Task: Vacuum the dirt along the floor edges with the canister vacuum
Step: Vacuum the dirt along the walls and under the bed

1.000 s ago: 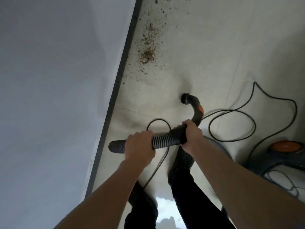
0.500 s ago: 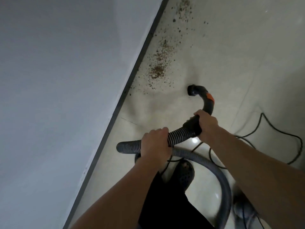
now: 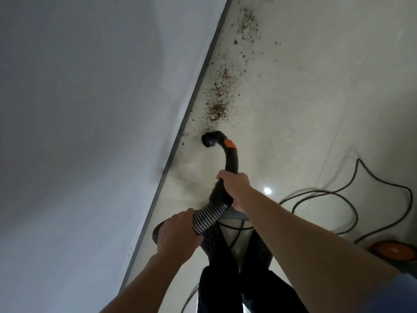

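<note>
We record the right hand (image 3: 234, 188) gripping the black curved handle (image 3: 232, 163), fingers clamped round it. The left hand (image 3: 178, 231) clasps the ribbed hose (image 3: 206, 216) just behind, its fingers curled under and mostly hidden. The nozzle end (image 3: 208, 141) sits near the dark skirting strip (image 3: 196, 91), just short of the brown dirt (image 3: 218, 109) along the floor (image 3: 316, 86) edge; contact with the floor cannot be judged. The canister vacuum (image 3: 392, 251) is blurred and cut off at the right edge, with its power cord (image 3: 356, 175) looped nearby.
</note>
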### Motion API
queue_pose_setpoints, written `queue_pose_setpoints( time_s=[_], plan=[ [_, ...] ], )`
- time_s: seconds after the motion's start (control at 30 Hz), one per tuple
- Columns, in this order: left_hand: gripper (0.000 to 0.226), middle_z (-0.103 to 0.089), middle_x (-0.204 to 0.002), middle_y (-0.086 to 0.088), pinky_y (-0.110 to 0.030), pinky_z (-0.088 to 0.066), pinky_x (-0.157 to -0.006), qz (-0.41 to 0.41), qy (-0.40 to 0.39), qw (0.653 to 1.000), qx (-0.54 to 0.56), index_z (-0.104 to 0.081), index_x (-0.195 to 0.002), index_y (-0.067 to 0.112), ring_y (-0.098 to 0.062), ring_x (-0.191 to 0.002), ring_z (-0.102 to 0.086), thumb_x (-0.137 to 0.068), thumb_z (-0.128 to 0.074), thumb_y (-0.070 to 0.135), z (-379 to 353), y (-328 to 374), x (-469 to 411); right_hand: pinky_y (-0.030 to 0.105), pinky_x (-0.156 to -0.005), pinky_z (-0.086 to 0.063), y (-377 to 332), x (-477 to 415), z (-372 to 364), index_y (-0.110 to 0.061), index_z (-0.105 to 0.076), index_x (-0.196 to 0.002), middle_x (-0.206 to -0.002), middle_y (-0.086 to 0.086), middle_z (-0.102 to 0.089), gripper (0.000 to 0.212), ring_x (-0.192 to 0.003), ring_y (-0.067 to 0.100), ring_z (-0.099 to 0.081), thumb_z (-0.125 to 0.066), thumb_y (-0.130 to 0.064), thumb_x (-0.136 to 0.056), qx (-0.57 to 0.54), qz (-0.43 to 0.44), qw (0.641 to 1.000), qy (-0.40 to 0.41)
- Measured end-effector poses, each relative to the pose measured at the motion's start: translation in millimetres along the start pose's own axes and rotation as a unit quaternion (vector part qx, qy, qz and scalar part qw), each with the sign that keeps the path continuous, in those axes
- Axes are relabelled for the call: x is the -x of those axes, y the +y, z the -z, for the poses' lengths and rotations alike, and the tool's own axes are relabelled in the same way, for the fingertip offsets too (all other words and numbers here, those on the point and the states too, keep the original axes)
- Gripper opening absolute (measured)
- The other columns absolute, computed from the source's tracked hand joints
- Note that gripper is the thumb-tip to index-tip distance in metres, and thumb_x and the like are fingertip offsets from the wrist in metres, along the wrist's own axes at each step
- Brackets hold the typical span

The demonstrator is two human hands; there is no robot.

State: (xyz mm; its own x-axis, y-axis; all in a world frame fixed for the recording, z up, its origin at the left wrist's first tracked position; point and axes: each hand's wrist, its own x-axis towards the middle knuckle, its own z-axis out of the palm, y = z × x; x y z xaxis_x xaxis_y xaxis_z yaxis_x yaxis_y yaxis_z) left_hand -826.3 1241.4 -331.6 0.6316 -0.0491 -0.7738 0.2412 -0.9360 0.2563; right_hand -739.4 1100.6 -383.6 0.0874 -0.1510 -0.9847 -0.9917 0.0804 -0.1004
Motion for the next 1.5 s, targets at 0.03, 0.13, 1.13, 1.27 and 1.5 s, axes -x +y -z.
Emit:
queue_pose_setpoints(
  time_s=[0.03, 0.13, 1.13, 1.27, 1.5],
  plan=[
    [0.017, -0.059, -0.077, 0.008, -0.027, -0.051, -0.063, -0.007, 0.002, 1.0, 0.009, -0.047, -0.088, 0.025, -0.012, -0.071, -0.059, -0.082, -0.061, 0.032, 3.1, 6.5, -3.9, 0.05, -0.081, -0.059, -7.0, -0.7, 8.1, -0.006, -0.051, -0.113, -0.109, 0.019, -0.066, 0.035, -0.094, 0.036, -0.067, -0.068, -0.018, -0.085, -0.008, 0.001, 1.0, 0.009],
    [0.021, -0.057, -0.075, 0.008, -0.03, -0.049, -0.064, -0.025, 0.028, 0.998, 0.042, -0.046, -0.086, 0.025, -0.014, -0.072, -0.059, -0.08, -0.063, 0.034, 13.3, 33.6, -26.9, 0.048, -0.075, -0.06, -37.4, -10.4, 41.7, -0.003, -0.053, -0.117, -0.107, 0.02, -0.067, 0.038, -0.09, 0.036, -0.068, -0.068, -0.015, -0.084, -0.038, 0.019, 0.998, 0.048],
    [0.012, -0.053, -0.07, 0.008, -0.032, -0.036, -0.073, 0.083, 0.159, 0.981, 0.067, -0.048, -0.077, 0.023, -0.018, -0.072, -0.054, -0.077, -0.059, 0.024, 10.8, 135.5, -115.7, 0.04, -0.062, -0.058, -155.0, -60.5, 92.5, -0.006, -0.05, -0.117, -0.098, 0.013, -0.066, 0.036, -0.082, 0.029, -0.067, -0.065, -0.017, -0.086, 0.113, 0.078, 0.99, 0.013],
    [0.016, -0.051, -0.072, 0.01, -0.031, -0.035, -0.07, 0.13, 0.115, 0.983, 0.068, -0.045, -0.079, 0.025, -0.018, -0.078, -0.058, -0.082, -0.059, 0.032, -14.1, 102.8, -63.4, 0.043, -0.071, -0.059, -100.6, -48.9, 58.5, -0.006, -0.054, -0.118, -0.104, 0.014, -0.068, 0.038, -0.087, 0.031, -0.068, -0.066, -0.019, -0.084, 0.17, 0.055, 0.983, -0.049],
    [0.013, -0.055, -0.076, 0.008, -0.031, -0.04, -0.075, 0.099, 0.141, 0.982, 0.079, -0.046, -0.081, 0.025, -0.016, -0.074, -0.054, -0.081, -0.057, 0.031, -6.3, 135.6, -83.9, 0.042, -0.064, -0.059, -139.9, -52.3, 85.1, -0.005, -0.053, -0.12, -0.106, 0.017, -0.069, 0.042, -0.087, 0.034, -0.07, -0.068, -0.018, -0.083, 0.163, 0.069, 0.984, -0.011]
  ],
)
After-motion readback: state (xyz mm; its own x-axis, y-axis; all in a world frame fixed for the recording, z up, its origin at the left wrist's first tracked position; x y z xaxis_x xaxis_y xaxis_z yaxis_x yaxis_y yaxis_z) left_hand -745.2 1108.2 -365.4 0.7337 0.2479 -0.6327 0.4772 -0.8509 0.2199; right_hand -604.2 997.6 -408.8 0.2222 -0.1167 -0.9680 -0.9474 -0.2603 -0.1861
